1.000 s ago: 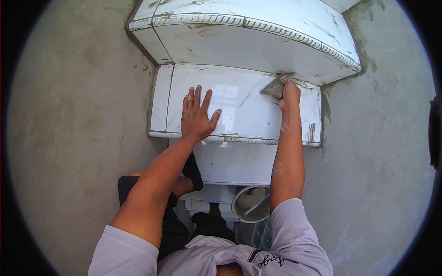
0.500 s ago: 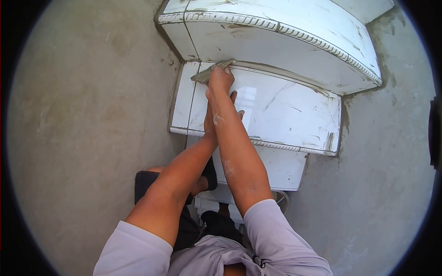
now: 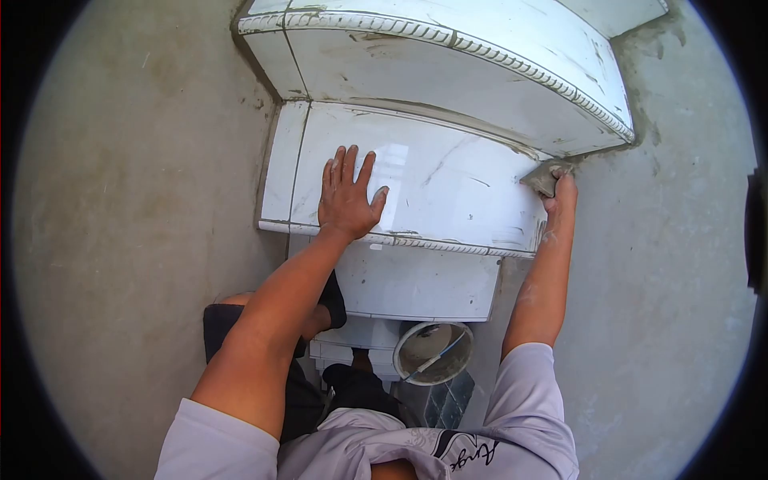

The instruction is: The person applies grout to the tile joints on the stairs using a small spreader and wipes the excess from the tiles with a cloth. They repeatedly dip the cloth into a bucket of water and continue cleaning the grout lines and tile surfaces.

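Observation:
My left hand (image 3: 349,198) lies flat on a white tiled stair tread (image 3: 448,180), its fingers spread and pointing toward the riser. At the right end of the same tread, my right hand (image 3: 564,186) grips a flat grey scraper (image 3: 544,178) smeared with mortar. The scraper sits in the corner where the tread, the riser (image 3: 448,88) and the side wall come together; part of it is hidden by my fingers. Grey mortar marks streak the tread and the joint at its back.
A bucket (image 3: 436,352) with a wire handle stands on the lower steps by my legs. Above is another tread with a rope-patterned edge (image 3: 368,26). Bare cement walls (image 3: 144,160) flank the stairs. One foot in a dark shoe (image 3: 333,302) rests on a lower step.
My right hand has carried the scraper along the back joint from the left end to the right end of the tread. My left hand, partly hidden before, now shows fully, flat on the tile.

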`<state>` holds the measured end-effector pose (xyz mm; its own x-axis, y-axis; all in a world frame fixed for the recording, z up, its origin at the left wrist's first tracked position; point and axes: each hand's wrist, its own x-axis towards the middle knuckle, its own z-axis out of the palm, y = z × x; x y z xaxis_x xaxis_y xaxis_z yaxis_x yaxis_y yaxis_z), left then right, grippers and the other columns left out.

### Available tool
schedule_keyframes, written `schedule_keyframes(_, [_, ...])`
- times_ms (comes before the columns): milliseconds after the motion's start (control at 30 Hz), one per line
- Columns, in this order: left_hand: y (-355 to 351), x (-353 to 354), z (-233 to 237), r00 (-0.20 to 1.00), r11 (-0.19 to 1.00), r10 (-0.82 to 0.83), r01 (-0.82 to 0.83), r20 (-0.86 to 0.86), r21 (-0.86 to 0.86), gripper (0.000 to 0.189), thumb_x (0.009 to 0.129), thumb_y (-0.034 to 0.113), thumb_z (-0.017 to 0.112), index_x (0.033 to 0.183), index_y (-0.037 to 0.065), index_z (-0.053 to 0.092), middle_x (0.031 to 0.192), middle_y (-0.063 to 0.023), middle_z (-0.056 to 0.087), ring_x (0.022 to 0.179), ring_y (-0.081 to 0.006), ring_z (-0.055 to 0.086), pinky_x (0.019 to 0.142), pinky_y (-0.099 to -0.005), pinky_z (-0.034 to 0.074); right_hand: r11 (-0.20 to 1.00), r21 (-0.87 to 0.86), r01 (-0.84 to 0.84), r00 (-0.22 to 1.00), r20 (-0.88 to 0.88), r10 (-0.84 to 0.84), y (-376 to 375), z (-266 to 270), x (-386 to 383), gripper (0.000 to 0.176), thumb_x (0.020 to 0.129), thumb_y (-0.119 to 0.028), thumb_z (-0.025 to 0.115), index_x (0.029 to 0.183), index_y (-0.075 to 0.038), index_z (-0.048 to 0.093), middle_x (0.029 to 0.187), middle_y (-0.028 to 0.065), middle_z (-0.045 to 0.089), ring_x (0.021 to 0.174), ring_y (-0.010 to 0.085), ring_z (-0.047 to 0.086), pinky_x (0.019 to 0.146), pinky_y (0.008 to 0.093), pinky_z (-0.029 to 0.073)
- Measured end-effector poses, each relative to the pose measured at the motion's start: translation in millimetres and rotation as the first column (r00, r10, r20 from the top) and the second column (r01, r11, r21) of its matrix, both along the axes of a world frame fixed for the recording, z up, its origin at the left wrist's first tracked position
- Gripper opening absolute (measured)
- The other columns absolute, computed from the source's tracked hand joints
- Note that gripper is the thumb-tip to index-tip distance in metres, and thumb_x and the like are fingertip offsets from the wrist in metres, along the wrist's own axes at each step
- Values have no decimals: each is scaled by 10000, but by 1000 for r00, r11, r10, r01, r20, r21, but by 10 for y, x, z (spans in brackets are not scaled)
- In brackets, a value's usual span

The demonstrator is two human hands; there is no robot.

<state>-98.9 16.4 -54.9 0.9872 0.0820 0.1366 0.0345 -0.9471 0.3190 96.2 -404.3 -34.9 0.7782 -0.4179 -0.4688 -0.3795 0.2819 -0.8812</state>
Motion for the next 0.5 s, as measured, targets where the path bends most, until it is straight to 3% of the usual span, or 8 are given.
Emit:
schedule_keyframes(67, [-2,8,4,1000,1000,-3,3,-7,7,713,962,413,568,1570,102,362,1617,-226,262,1546,-390,150,1262,-521,95,998,1,-70,997,-17,70,7,-142,187,332,899,-74,521,1216,26,529,1103,177,635,867,361,692,629,489,605])
schedule_keyframes(133, [-5,3,11,1000,1000,4,-4,-17,10,716,963,415,565,1574,105,355,1620,-227,256,1547,-389,149,1262,-519,92,998,-57,-11,999,-31,9,252,-157,261,316,897,-72,518,1197,24,546,1083,167,640,845,347,696,607,443,604])
schedule_keyframes(200, [-22,-3,-2,1000,1000,-4,4,-12,2,720,964,418,562,1577,107,349,1624,-229,249,1546,-392,148,1262,-522,93,979,-201,-33,994,-106,12,651,-77,125,264,891,-85,520,1123,14,596,980,130,651,740,286,700,489,359,558])
schedule_keyframes(300, [11,2,-3,1000,999,-9,9,-5,-35,721,965,425,555,1579,109,344,1627,-236,243,1544,-406,143,1256,-543,92,1000,3,16,1000,19,-16,1582,75,-141,281,900,-102,496,1136,-21,624,895,65,635,637,177,606,447,309,458])
schedule_keyframes(367, [10,3,-16,1000,999,-7,8,4,-51,732,956,424,566,1576,102,346,1625,-238,247,1543,-409,144,1255,-545,93,996,86,14,999,27,-17,2272,238,-342,327,883,-31,476,1175,-12,622,946,76,628,768,189,619,625,358,538])
schedule_keyframes(467, [8,5,-52,999,999,-6,8,41,-47,750,945,434,578,1573,94,347,1625,-243,242,1543,-411,145,1253,-546,98,979,200,-36,983,185,-1,3165,75,-462,384,854,15,488,1218,10,609,938,70,616,754,185,591,671,344,518])
schedule_keyframes(500, [9,0,-10,1000,999,-13,12,-7,-36,750,949,434,576,1579,101,341,1637,-230,223,1550,-403,119,1257,-537,79,976,215,-34,986,168,-3,3434,108,-506,466,855,13,491,1314,53,562,1059,127,651,879,245,643,774,352,532])
